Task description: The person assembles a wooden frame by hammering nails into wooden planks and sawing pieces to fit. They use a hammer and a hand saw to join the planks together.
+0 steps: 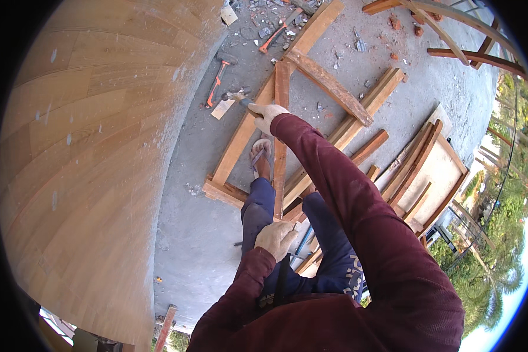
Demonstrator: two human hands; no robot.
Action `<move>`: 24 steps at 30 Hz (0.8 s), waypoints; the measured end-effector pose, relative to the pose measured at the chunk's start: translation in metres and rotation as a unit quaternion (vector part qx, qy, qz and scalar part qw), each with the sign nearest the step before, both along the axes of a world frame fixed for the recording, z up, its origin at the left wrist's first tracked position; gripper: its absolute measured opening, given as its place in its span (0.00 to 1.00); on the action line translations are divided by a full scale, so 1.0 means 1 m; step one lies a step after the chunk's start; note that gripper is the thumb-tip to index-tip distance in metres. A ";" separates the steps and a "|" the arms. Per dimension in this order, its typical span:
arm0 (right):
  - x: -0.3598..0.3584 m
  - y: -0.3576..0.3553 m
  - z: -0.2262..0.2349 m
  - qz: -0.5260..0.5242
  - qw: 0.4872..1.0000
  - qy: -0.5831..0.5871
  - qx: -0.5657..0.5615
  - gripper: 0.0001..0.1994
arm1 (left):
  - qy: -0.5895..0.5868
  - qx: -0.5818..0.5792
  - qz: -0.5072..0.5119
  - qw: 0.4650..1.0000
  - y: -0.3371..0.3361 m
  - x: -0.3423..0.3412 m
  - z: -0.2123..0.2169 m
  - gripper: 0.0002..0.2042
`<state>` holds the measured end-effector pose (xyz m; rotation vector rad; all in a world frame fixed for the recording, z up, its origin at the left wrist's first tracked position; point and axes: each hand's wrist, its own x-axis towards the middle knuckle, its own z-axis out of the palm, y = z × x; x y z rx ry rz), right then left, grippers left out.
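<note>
My right hand [267, 117] is stretched forward over the left side of a wooden frame [240, 146], closed around the dark handle of a hammer [244, 101]. The hammer's head, small and partly blurred, points left. Near my knee, my left hand [276, 239] has its fingers curled, at the near end of a narrow timber strip [280, 170]. Whether the fingers grip that strip or something else is hidden. The strip runs forward to the frame's crosspiece [328, 85]. My sandalled left foot [261, 155] stands between the strip and the frame's left timber.
Two orange-handled hammers [217, 82] [278, 32] lie on the grey concrete floor [193, 246] beyond the frame. A wood-patterned wall [100, 146] rises at left. More timbers and a panel [434, 176] lie at right. Rubble and brick bits [395, 23] are scattered ahead.
</note>
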<state>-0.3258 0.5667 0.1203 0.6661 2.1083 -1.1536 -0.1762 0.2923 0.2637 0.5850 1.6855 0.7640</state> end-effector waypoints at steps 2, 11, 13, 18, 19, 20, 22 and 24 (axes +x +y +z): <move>0.017 0.017 -0.037 -0.055 0.998 -0.014 0.018 0.25 | 0.033 0.034 0.034 0.998 0.013 0.006 -0.011 0.11; 0.076 0.056 -0.106 -0.110 0.993 0.033 0.017 0.30 | 0.043 0.044 0.417 0.907 0.035 -0.115 -0.112 0.11; 0.088 0.057 -0.113 -0.128 0.990 0.051 -0.006 0.31 | 0.155 -0.025 0.478 0.864 0.012 -0.151 -0.204 0.12; 0.116 0.074 -0.142 -0.093 0.988 0.117 -0.044 0.33 | 0.463 -0.124 0.307 0.822 -0.074 -0.176 -0.421 0.16; 0.120 0.076 -0.149 -0.092 0.984 0.140 -0.053 0.33 | 0.434 -0.145 0.357 0.814 -0.069 -0.173 -0.440 0.17; 0.124 0.074 -0.155 -0.091 0.983 0.152 -0.056 0.33 | 0.403 -0.166 0.408 0.803 -0.066 -0.170 -0.456 0.18; 0.132 0.078 -0.170 -0.104 0.979 0.170 -0.047 0.34 | 0.367 -0.142 0.437 0.809 -0.029 -0.159 -0.462 0.19; 0.140 0.075 -0.184 -0.120 0.966 0.228 -0.038 0.34 | 0.337 -0.127 0.454 0.815 -0.009 -0.149 -0.453 0.19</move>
